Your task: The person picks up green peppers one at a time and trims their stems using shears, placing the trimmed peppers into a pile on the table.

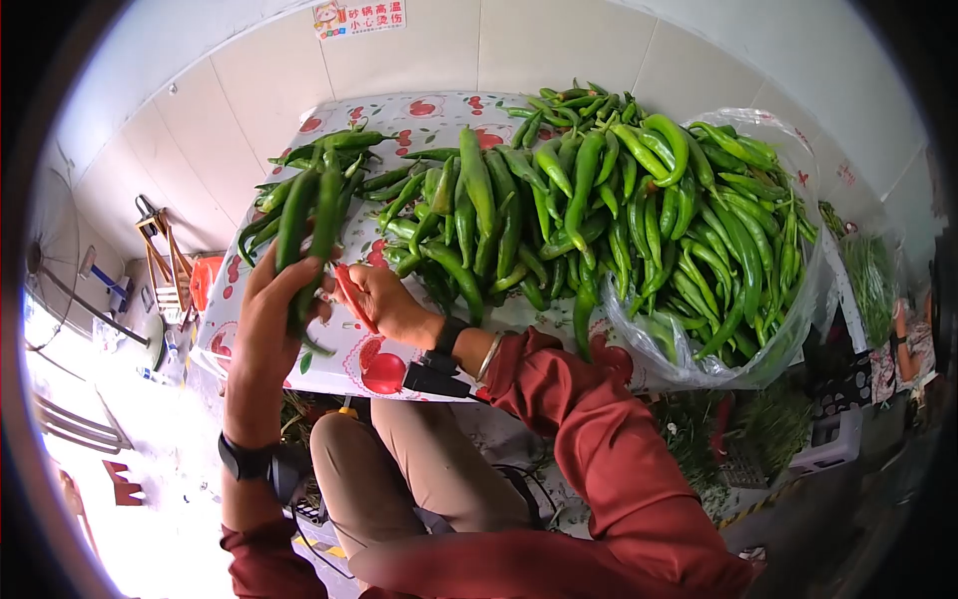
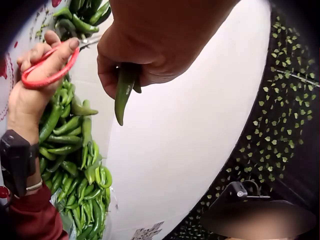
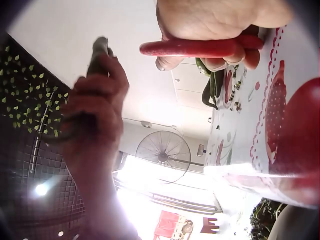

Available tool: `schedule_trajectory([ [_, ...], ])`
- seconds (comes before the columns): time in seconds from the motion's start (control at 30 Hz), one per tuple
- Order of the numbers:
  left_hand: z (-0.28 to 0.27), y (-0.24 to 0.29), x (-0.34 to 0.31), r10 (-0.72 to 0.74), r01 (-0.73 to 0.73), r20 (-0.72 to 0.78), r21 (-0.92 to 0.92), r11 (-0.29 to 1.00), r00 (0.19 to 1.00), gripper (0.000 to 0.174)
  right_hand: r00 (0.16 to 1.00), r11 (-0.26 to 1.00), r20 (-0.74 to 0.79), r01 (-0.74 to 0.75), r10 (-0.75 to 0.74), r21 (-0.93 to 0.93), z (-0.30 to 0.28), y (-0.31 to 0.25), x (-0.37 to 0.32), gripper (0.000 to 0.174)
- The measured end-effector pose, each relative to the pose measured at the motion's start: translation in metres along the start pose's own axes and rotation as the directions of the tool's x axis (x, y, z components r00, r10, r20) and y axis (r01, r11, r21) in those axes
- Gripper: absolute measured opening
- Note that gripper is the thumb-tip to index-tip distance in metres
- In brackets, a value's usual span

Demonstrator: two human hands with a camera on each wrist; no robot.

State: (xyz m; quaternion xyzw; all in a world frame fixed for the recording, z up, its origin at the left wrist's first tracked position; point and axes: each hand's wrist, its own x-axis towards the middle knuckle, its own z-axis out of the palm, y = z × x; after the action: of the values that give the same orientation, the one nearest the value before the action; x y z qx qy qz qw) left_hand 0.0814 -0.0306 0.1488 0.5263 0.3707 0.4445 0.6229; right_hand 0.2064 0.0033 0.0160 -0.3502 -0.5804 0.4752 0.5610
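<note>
My left hand [image 1: 267, 304] grips a few long green peppers [image 1: 297, 212], raised over the left part of the table with their upper ends pointing away from me. In the left wrist view a pepper tip [image 2: 123, 97] pokes out below the fist. My right hand [image 1: 396, 305] holds red-handled scissors [image 1: 355, 299] just right of the left hand. Their red loop [image 2: 42, 84] circles the fingers, and a bit of metal blade shows beyond. A large heap of green peppers [image 1: 589, 190] covers the table's middle and right. A smaller pile [image 1: 344, 140] lies behind my left hand.
A clear plastic bag [image 1: 743, 375] full of peppers sits at the table's right edge. The tablecloth [image 1: 424, 108] has a fruit print. Bagged greens [image 1: 866, 285] stand farther right, a grey crate [image 1: 828, 444] below. A fan [image 3: 163, 157] and wooden stool [image 1: 165, 250] stand left.
</note>
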Motion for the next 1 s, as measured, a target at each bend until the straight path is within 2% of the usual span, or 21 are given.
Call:
schedule_trajectory([
  [0.03,0.010,0.002,0.010,0.019,-0.020,0.066,0.008,1.000,0.998,0.041,0.996,0.993,-0.014,0.089,-0.090,-0.078,-0.002,0.005,0.001,0.024],
  [0.07,0.019,0.003,0.020,0.038,-0.040,0.131,0.015,0.999,0.991,0.039,0.996,0.993,-0.014,0.091,-0.092,-0.078,-0.006,0.009,0.002,0.024],
  [0.13,0.037,0.004,0.038,0.041,-0.041,0.183,-0.002,0.999,0.982,0.035,0.992,0.960,0.122,0.034,0.000,-0.279,-0.012,0.016,0.005,0.023],
  [0.17,0.050,0.007,0.044,0.055,-0.056,0.223,0.001,0.998,0.973,0.032,0.941,0.926,0.024,0.336,-0.337,-0.174,-0.005,0.021,0.007,0.023],
  [0.2,0.061,0.009,0.051,0.068,-0.071,0.263,0.002,0.997,0.962,0.029,0.941,0.925,0.021,0.337,-0.339,-0.175,-0.001,0.031,0.010,0.023],
  [0.27,0.079,0.007,0.070,0.059,-0.063,0.297,0.003,0.998,0.953,0.030,0.985,0.981,-0.032,0.169,-0.172,-0.092,0.002,0.050,0.014,0.021],
  [0.3,0.089,0.006,0.079,0.053,-0.057,0.330,0.002,0.998,0.943,0.031,0.983,0.983,-0.028,0.183,-0.183,-0.019,0.003,0.052,0.014,0.020],
  [0.4,0.123,0.009,0.098,0.032,-0.031,0.360,-0.008,0.999,0.932,0.030,0.958,0.962,-0.094,0.272,-0.271,-0.005,0.007,0.051,0.015,0.020],
  [0.43,0.133,0.010,0.104,0.005,-0.011,0.369,0.014,1.000,0.929,0.028,0.997,0.970,0.047,0.047,-0.060,0.237,-0.008,0.006,-0.003,0.018],
  [0.47,0.144,0.009,0.111,0.005,-0.011,0.377,0.015,1.000,0.926,0.028,0.997,0.861,-0.059,0.070,-0.047,0.503,0.001,-0.018,-0.010,0.014],
  [0.5,0.155,0.007,0.119,0.033,-0.049,0.399,0.029,0.998,0.916,0.026,0.999,0.837,-0.031,0.046,-0.035,0.545,-0.004,-0.024,-0.015,0.014],
  [0.57,0.174,0.007,0.127,0.086,-0.142,0.452,0.092,0.986,0.888,0.025,0.999,0.833,0.048,-0.013,-0.016,0.553,-0.009,-0.015,-0.017,0.014],
  [0.6,0.183,0.007,0.129,0.086,-0.142,0.453,0.090,0.986,0.887,0.025,0.998,0.826,0.069,-0.029,-0.011,0.562,-0.011,-0.013,-0.018,0.014],
  [0.67,0.199,0.008,0.132,0.121,-0.268,0.480,0.251,0.930,0.869,0.028,0.994,0.822,0.107,-0.060,-0.001,0.567,-0.013,-0.007,-0.019,0.014],
  [0.7,0.206,0.007,0.130,0.119,-0.283,0.496,0.270,0.920,0.860,0.037,0.992,0.815,0.125,-0.075,0.003,0.575,-0.013,-0.006,-0.020,0.014],
  [0.73,0.212,0.006,0.128,0.119,-0.282,0.495,0.269,0.921,0.861,0.037,0.990,0.809,0.138,-0.085,0.005,0.582,-0.014,-0.005,-0.020,0.014],
  [0.8,0.219,0.003,0.119,0.118,-0.365,0.517,0.407,0.837,0.848,0.046,0.986,0.790,0.167,-0.115,0.017,0.602,-0.014,-0.002,-0.020,0.014],
  [0.83,0.217,0.011,0.111,0.052,-0.385,0.545,0.519,0.763,0.837,0.053,0.982,0.778,0.186,-0.138,0.027,0.613,-0.014,0.000,-0.022,0.013],
  [0.87,0.216,0.008,0.112,0.049,-0.385,0.550,0.516,0.765,0.834,0.053,0.981,0.771,0.190,-0.145,0.031,0.620,-0.014,0.003,-0.017,0.013],
  [0.93,0.213,0.000,0.115,0.289,-0.702,0.664,0.518,0.488,0.690,0.052,0.975,0.739,0.219,-0.180,0.046,0.649,-0.015,0.005,-0.018,0.013],
  [1.0,0.207,-0.005,0.118,0.327,-0.722,0.662,0.498,0.481,0.674,0.051,0.969,0.706,0.238,-0.210,0.060,0.676,-0.014,0.009,-0.016,0.013],
])
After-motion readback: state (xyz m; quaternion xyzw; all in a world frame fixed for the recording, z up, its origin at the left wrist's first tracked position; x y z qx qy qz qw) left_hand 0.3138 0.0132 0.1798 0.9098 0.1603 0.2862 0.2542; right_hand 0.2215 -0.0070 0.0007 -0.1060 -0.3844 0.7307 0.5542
